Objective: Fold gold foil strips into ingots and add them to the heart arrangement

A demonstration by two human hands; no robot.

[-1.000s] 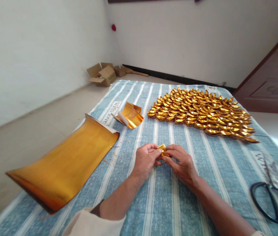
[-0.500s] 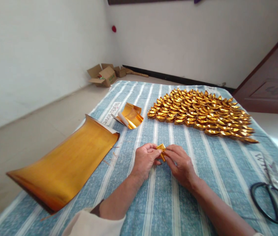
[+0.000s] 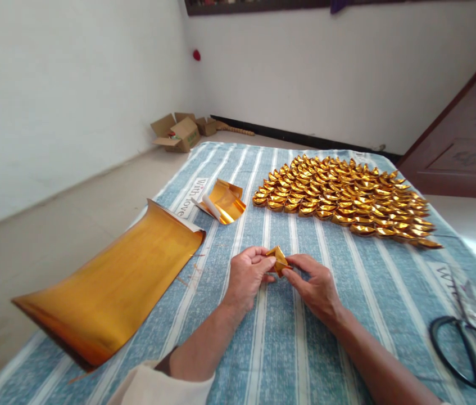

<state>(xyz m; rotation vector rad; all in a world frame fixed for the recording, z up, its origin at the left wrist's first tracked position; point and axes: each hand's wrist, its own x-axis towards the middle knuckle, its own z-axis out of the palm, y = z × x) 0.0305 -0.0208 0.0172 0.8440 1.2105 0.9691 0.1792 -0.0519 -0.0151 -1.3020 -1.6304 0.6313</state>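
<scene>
Both hands point(image 3: 282, 275) nearer, folded gold piece point(image 3: 279, 259) now peaked

Support surface: a bed-like platform covered by a blue-and-white striped cloth point(image 3: 288, 349) bearing printed lettering. Lying directly on it: a large curled sheet of gold foil paper point(image 3: 111, 284) at the near left edge; a smaller stack of cut gold foil pieces point(image 3: 223, 199) beyond it; a dense, overlapping array of folded gold paper ingots point(image 3: 343, 194) across the far right; and black-handled scissors point(image 3: 467, 349) at the near right edge.
</scene>
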